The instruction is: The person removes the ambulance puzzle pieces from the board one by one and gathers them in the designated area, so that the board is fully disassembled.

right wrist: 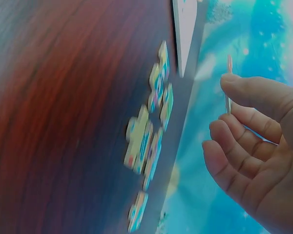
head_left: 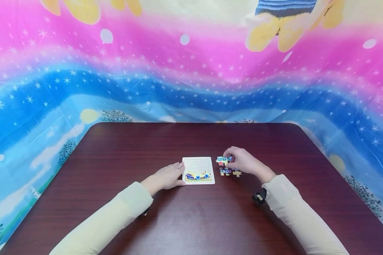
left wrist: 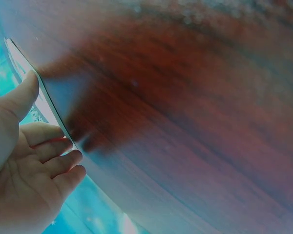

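Observation:
A square white-framed jigsaw tray (head_left: 198, 164) lies on the table, with assembled pieces showing a yellow and blue vehicle along its lower part. My left hand (head_left: 166, 177) rests against the tray's left edge, fingers near the upper corner and thumb near the lower one. In the left wrist view, the thumb and fingertips of that hand (left wrist: 34, 156) touch the rim. Right of the tray, my right hand (head_left: 244, 161) is over several loose jigsaw pieces (head_left: 225, 171). Seen edge-on in the right wrist view, a thin jigsaw piece (right wrist: 230, 64) is pinched between thumb and fingers; its picture is hidden.
The dark reddish-brown table (head_left: 140, 145) extends around the tray and pieces. A colourful printed cloth (head_left: 178, 81) hangs behind and along the sides of it. A black device (head_left: 259, 197) is worn at the right wrist.

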Tool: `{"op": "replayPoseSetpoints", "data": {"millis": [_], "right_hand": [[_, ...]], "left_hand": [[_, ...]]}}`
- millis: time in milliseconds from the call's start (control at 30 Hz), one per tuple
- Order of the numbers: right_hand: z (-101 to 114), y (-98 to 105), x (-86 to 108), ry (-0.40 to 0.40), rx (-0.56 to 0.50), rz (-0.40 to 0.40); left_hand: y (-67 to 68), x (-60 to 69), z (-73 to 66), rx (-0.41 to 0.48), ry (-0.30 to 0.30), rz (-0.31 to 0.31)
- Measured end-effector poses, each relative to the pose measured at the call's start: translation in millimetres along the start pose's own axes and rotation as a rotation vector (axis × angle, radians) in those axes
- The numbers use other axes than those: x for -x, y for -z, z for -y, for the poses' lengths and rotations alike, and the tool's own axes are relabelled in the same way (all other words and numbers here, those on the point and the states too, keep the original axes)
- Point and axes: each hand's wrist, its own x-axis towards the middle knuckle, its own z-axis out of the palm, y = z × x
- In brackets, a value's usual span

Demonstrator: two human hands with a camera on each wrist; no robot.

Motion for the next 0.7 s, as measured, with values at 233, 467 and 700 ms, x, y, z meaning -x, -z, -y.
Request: {"op": "replayPoseSetpoints", "data": {"millis": [233, 467, 700], "right_hand": [[-22.5, 12.2, 15.9, -0.006, -0.036, -0.021], [-43.9, 17.4, 31.9, -0.084, -0.009, 0.003], [-61.0, 19.1, 42.5, -0.113, 0.005, 0.036]], "left_hand": [[-0.5, -0.3, 0.2, -0.001, 0.001, -0.006], [-0.6, -0.4, 0.2, -0.004, 0.002, 0.002], [-0.8, -0.6, 0.3, -0.006, 0.011, 0.006]]}}
